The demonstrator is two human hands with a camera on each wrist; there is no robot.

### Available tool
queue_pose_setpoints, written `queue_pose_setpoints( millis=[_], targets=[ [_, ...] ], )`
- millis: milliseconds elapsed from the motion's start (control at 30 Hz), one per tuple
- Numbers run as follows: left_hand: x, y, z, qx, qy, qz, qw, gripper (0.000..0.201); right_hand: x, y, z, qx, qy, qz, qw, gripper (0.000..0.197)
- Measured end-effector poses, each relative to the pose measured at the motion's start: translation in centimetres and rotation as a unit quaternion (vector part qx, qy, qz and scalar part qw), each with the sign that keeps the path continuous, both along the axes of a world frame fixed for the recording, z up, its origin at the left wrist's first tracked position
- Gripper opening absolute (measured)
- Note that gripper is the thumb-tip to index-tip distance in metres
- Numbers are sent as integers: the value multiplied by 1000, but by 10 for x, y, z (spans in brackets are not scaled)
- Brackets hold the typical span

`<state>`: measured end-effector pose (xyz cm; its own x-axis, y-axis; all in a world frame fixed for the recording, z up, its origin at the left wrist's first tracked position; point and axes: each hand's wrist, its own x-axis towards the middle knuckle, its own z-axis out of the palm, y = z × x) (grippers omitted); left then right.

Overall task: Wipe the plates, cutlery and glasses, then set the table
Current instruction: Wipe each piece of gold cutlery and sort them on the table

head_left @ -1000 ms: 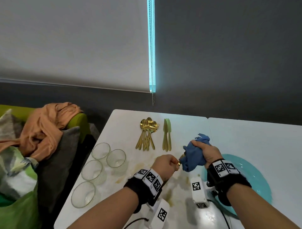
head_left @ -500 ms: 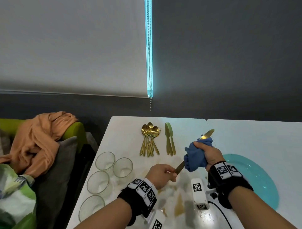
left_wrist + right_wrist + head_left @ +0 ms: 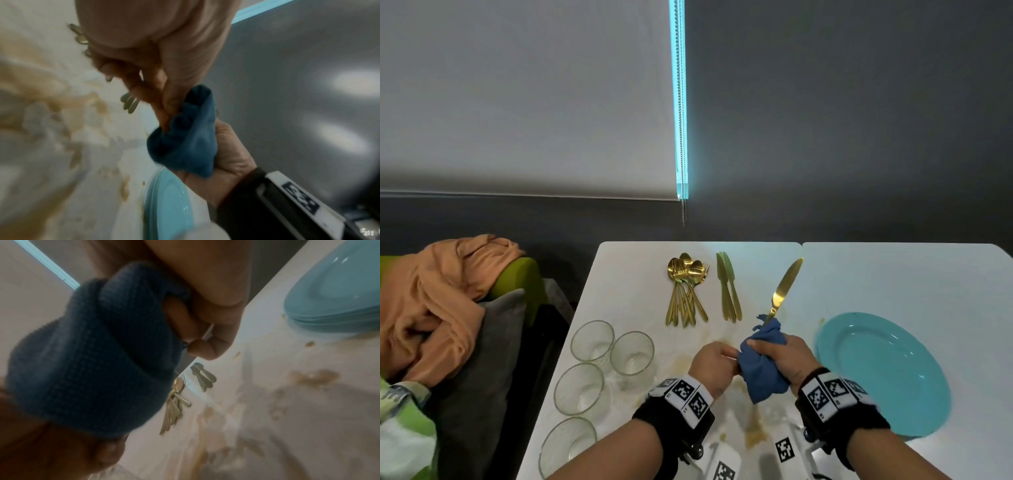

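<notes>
A gold knife (image 3: 784, 289) sticks up and away out of a bunched blue cloth (image 3: 762, 361). My right hand (image 3: 787, 356) grips the cloth around the knife's handle. My left hand (image 3: 714, 363) pinches the handle's end right beside the cloth; the handle itself is hidden. In the left wrist view the left fingers (image 3: 162, 100) press into the blue cloth (image 3: 185, 146). In the right wrist view the blue cloth (image 3: 92, 353) fills my right hand. A turquoise plate (image 3: 887, 373) lies to the right.
Gold spoons and forks (image 3: 686, 291) and two more knives (image 3: 729, 291) lie at the table's far side. Several empty glasses (image 3: 592, 370) stand at the left edge. Brown stains (image 3: 755, 431) mark the white table (image 3: 893, 274). A green sofa with clothes (image 3: 448, 308) is left.
The knife's blade has slid farther out through the cloth, from hidden to fully exposed. Both hands have come together and moved nearer to me.
</notes>
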<state>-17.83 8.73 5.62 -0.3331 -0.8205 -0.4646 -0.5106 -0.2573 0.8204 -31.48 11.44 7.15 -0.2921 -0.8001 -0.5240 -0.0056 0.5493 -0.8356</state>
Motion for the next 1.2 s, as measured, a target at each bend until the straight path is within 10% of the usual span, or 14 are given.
queue_pose_setpoints(
  millis=[433, 633, 867, 1200],
  targets=[
    [-47, -53, 14, -43, -11, 3, 999, 22, -12, -12, -11, 27, 59, 118, 991, 9],
    [-67, -77, 11, -24, 12, 126, 992, 23, -43, -8, -22, 103, 89, 201, 970, 20],
    [-80, -81, 6, -46, -81, -32, 995, 20, -91, -56, -15, 38, -124, -58, 990, 6],
    [-91, -85, -15, -19, -110, -55, 992, 22, -137, -123, -20, 28, -3, -143, 989, 16]
  ],
)
